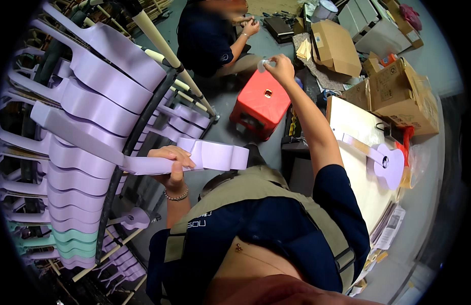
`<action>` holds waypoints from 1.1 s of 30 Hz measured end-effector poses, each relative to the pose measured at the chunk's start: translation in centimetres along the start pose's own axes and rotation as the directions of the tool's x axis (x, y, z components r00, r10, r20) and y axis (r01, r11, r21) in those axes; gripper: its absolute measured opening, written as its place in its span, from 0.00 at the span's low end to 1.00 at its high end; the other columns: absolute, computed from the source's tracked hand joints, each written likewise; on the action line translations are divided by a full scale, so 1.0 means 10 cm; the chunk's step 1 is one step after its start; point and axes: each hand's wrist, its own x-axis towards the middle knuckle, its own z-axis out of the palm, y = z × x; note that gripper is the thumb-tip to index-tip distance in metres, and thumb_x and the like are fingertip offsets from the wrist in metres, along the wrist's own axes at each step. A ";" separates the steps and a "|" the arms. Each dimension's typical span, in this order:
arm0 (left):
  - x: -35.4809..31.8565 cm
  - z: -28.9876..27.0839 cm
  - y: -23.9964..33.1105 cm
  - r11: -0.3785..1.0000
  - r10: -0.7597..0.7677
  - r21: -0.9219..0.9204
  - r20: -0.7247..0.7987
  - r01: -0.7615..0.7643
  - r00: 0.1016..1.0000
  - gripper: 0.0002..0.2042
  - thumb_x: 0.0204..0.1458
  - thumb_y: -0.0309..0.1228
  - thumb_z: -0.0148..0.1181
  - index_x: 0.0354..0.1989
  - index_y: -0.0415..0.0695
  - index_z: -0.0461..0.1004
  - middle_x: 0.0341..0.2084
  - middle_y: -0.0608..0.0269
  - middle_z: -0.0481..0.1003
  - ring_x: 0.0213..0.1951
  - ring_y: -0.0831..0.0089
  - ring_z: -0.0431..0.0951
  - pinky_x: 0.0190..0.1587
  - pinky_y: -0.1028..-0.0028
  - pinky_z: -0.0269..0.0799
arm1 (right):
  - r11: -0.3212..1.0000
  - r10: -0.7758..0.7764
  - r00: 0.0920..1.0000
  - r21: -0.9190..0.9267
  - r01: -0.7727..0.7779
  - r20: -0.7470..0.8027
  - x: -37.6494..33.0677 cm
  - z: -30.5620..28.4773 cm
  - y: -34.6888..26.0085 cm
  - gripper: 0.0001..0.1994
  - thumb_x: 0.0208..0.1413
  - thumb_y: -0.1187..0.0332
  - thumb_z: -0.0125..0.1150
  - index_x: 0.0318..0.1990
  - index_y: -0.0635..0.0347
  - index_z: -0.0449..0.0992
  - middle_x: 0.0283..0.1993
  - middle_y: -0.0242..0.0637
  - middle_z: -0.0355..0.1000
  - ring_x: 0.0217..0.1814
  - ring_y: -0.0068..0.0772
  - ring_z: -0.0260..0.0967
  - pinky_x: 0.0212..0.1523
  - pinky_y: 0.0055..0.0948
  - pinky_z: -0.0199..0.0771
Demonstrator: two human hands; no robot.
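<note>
My left hand [172, 158] is wrapped round a lilac ukulele [217, 154] where its neck meets the body. The ukulele is turned edge-on in front of my waist, its body toward the right and its neck toward the rack. My right arm is stretched far forward. Between thumb and fingers, my right hand [280, 69] pinches a small round whitish thing [263, 65] that looks like a tape roll. That hand is over the far edge of a red plastic stool [264, 99]; whether it touches the seat I cannot tell.
Close on the left, a rack [113, 183] holds several lilac and mint ukulele bodies. Another lilac ukulele [387, 165] lies on the pale workbench [347, 119] at right, near cardboard boxes [398, 94]. A co-worker [205, 38] sits beyond the stool, both hands together.
</note>
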 end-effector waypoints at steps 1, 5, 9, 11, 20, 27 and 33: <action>0.03 0.03 -0.03 1.000 -0.006 0.017 -0.014 0.006 1.000 0.10 0.42 0.27 0.53 0.30 0.40 0.59 0.12 0.63 0.66 0.13 0.75 0.67 0.24 0.76 0.68 | 1.000 0.007 1.000 0.007 -0.007 0.013 0.09 0.07 0.03 0.13 0.34 0.56 0.62 0.26 0.53 0.77 0.33 0.38 0.70 0.39 0.41 0.67 0.39 0.36 0.67; 0.11 0.13 -0.10 0.992 0.050 0.120 -0.050 -0.044 0.997 0.10 0.43 0.28 0.53 0.30 0.40 0.58 0.12 0.62 0.66 0.13 0.74 0.67 0.24 0.76 0.68 | 0.999 0.017 1.000 0.036 -0.017 0.023 0.37 0.21 0.14 0.14 0.35 0.56 0.63 0.27 0.55 0.77 0.33 0.39 0.70 0.37 0.40 0.68 0.37 0.35 0.68; 0.20 0.20 -0.18 0.982 0.062 0.183 -0.059 -0.050 0.996 0.10 0.44 0.28 0.53 0.30 0.39 0.58 0.12 0.62 0.65 0.13 0.74 0.67 0.23 0.75 0.68 | 0.999 0.020 1.000 0.036 -0.020 0.021 0.62 0.31 0.24 0.15 0.35 0.56 0.63 0.28 0.55 0.77 0.34 0.40 0.70 0.37 0.40 0.68 0.37 0.35 0.68; 0.25 0.28 -0.19 0.973 0.063 0.226 -0.073 -0.045 0.995 0.10 0.44 0.28 0.53 0.30 0.39 0.58 0.12 0.62 0.65 0.13 0.73 0.67 0.23 0.75 0.68 | 0.999 0.024 0.999 0.020 -0.025 0.027 0.74 0.38 0.33 0.15 0.35 0.55 0.63 0.28 0.55 0.78 0.34 0.40 0.70 0.37 0.40 0.68 0.37 0.35 0.68; 0.30 0.41 -0.31 0.956 0.047 0.293 -0.122 -0.009 0.991 0.10 0.44 0.28 0.52 0.30 0.40 0.58 0.13 0.61 0.65 0.13 0.74 0.67 0.24 0.75 0.68 | 0.999 0.028 0.999 0.029 -0.029 0.024 1.05 0.55 0.53 0.14 0.32 0.54 0.63 0.25 0.52 0.78 0.31 0.38 0.72 0.34 0.41 0.70 0.35 0.37 0.70; 0.36 0.46 -0.36 0.949 0.031 0.314 -0.150 0.018 0.988 0.10 0.44 0.28 0.52 0.30 0.40 0.58 0.13 0.61 0.65 0.13 0.73 0.67 0.24 0.75 0.68 | 0.999 0.038 0.996 -0.016 -0.037 0.075 1.09 0.72 0.51 0.14 0.32 0.54 0.64 0.23 0.52 0.78 0.31 0.36 0.71 0.36 0.39 0.69 0.35 0.37 0.67; 0.42 0.50 -0.42 0.946 0.031 0.324 -0.150 0.019 0.988 0.09 0.44 0.27 0.52 0.30 0.40 0.58 0.13 0.61 0.66 0.14 0.73 0.68 0.25 0.75 0.69 | 0.996 0.065 0.992 -0.064 -0.058 0.105 1.11 0.80 0.47 0.16 0.34 0.51 0.63 0.25 0.52 0.77 0.33 0.37 0.71 0.37 0.39 0.68 0.35 0.39 0.67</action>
